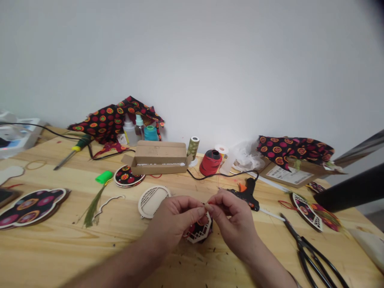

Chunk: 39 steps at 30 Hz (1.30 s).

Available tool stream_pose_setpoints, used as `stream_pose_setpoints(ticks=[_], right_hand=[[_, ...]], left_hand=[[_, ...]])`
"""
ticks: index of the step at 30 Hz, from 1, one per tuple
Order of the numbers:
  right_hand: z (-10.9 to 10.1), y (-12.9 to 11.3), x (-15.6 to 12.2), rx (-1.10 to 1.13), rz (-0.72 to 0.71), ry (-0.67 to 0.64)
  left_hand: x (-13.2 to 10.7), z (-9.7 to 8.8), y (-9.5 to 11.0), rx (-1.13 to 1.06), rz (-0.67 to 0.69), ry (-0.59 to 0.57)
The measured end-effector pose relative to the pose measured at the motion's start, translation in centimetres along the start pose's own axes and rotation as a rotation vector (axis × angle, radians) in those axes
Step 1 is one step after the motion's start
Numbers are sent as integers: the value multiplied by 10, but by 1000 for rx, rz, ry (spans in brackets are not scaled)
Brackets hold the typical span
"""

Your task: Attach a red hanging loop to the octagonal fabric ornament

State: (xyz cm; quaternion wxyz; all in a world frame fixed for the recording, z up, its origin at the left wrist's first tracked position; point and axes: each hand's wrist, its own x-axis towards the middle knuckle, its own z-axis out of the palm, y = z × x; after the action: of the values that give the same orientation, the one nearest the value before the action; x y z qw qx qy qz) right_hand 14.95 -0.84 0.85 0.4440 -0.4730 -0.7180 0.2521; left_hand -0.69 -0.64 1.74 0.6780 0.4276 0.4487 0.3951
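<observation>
My left hand (179,219) and my right hand (230,219) meet at the middle of the table, their thumbs and fingertips pinched together. What the fingertips pinch is too small and too covered to name. Just beneath them is an ornament (200,233) of dark flowered fabric with a pale wooden lattice frame, partly hidden by my left hand. Behind my left hand lies a round pale wooden frame (153,201) with lattice at its upper left. A black glue gun (250,194) rests beyond my right hand.
At the right lie black scissors (303,244) and a fan-shaped ornament (306,212). An opened cardboard box (160,158) and a red thread spool (210,163) stand behind. Leftward are a green tassel (95,206), a cloud-shaped fabric piece (33,208) and a screwdriver (72,152).
</observation>
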Motion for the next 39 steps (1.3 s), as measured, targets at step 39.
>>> stream_pose_setpoints(ticks=[39], right_hand=[[5, -8, -3, 51, 47, -83]], left_hand=[[-1, -3, 1, 16, 134, 204]])
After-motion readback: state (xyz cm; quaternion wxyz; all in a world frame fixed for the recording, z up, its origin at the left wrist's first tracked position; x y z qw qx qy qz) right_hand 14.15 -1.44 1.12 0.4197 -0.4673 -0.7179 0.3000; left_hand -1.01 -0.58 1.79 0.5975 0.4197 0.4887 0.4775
